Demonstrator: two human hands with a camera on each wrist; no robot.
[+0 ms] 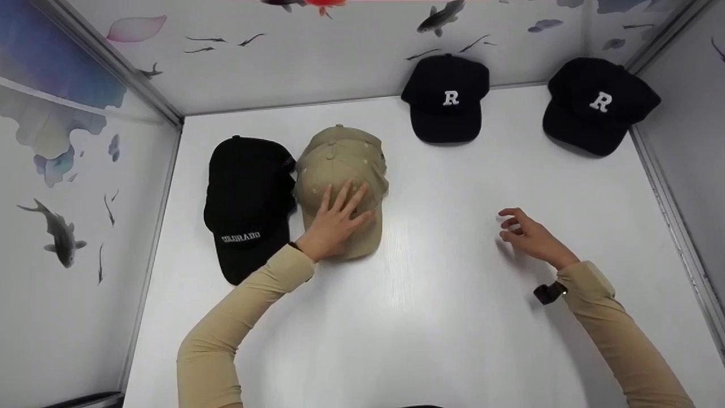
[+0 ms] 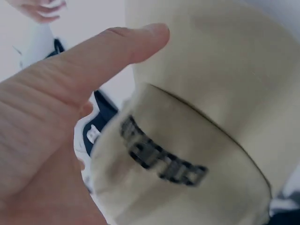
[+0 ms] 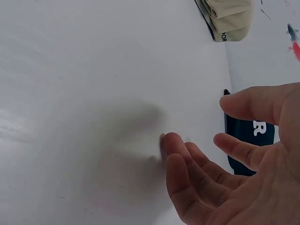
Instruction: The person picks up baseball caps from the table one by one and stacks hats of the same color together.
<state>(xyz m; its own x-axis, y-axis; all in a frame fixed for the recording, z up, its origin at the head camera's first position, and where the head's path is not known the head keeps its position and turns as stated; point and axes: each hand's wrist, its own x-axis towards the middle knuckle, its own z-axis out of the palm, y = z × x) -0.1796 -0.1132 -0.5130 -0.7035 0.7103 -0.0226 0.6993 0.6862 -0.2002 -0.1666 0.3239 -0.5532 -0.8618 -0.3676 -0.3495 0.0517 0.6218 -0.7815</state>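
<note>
My left hand (image 1: 334, 226) rests with spread fingers on the front of the top beige baseball cap (image 1: 323, 175). At least two beige caps overlap there, brims toward me. Dark lettering on the beige cap (image 2: 234, 183) shows in the left wrist view, with my thumb (image 2: 140, 44) extended over its brim. Against the beige caps' left side lie overlapping black caps (image 1: 243, 181), the front one marked COLORADO. My right hand (image 1: 532, 241) hovers over the white table, its fingers loosely bent and holding nothing.
A dark cap with a white R (image 1: 447, 116) sits by the back wall, and another R cap (image 1: 595, 122) is in the back right corner. White panels with painted fish (image 1: 62, 238) enclose the white tabletop (image 1: 425, 317) at the left, back and right.
</note>
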